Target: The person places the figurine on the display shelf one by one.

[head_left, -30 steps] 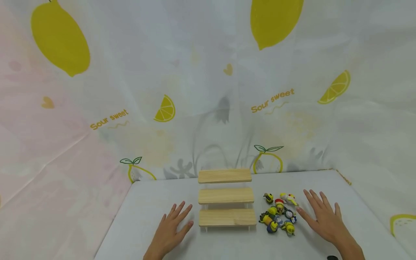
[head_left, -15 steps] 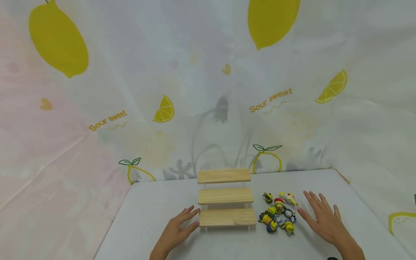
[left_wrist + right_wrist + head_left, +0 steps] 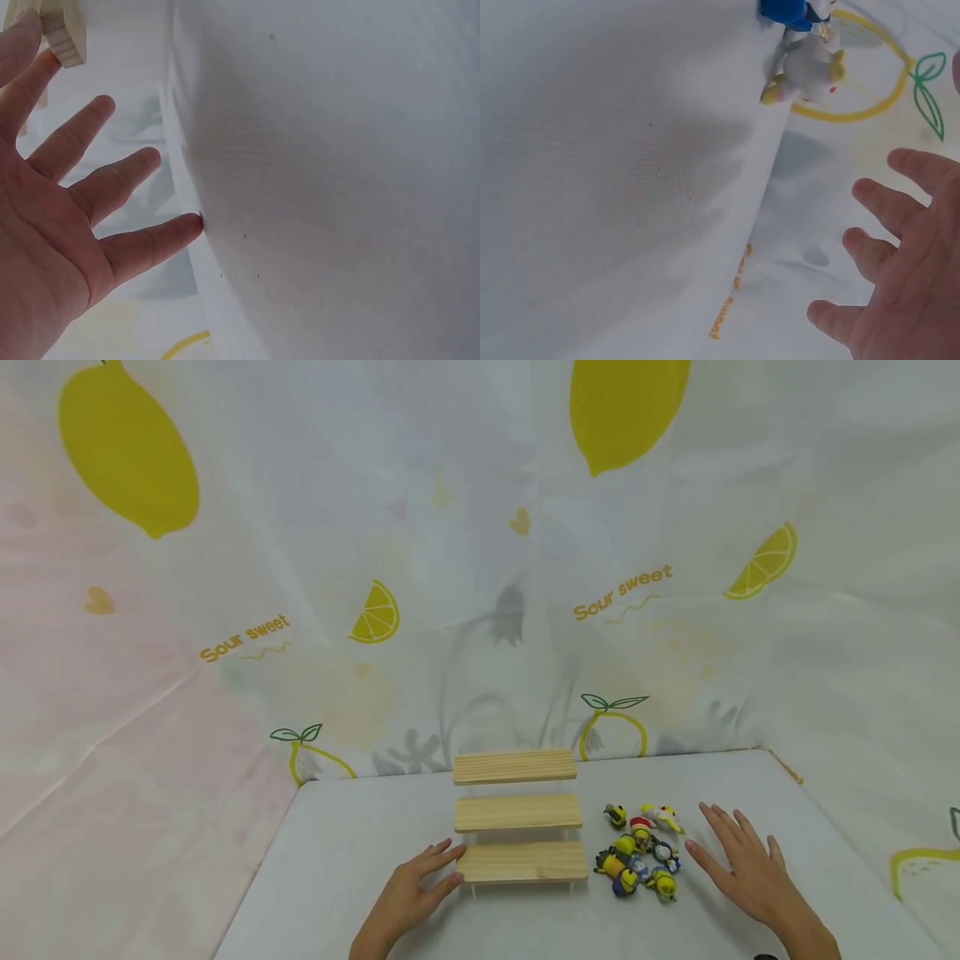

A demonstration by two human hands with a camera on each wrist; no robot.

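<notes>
The white table [image 3: 337, 835] meets the lemon-printed backdrop [image 3: 465, 527] along its rear edge. Its left edge runs well outside the left hand [image 3: 408, 893]; its right edge lies beyond the right hand [image 3: 752, 878]. Table surface shows in front of the three-tier wooden display stand [image 3: 517, 813], which is set toward the rear. A narrow strip separates the stand from a loose cluster of small figurines [image 3: 639, 867] on its right, one of them wearing a red cap [image 3: 641, 822].

Left hand: released, fingers extended; the index fingertip touches the left end of the lowest shelf [image 3: 521, 863], thumb near its corner. Right hand: released, fingers spread, just right of the figurines and apart from them. The stand and figurines therefore lie between the hands. A white figurine lies at the cluster's rear right.
</notes>
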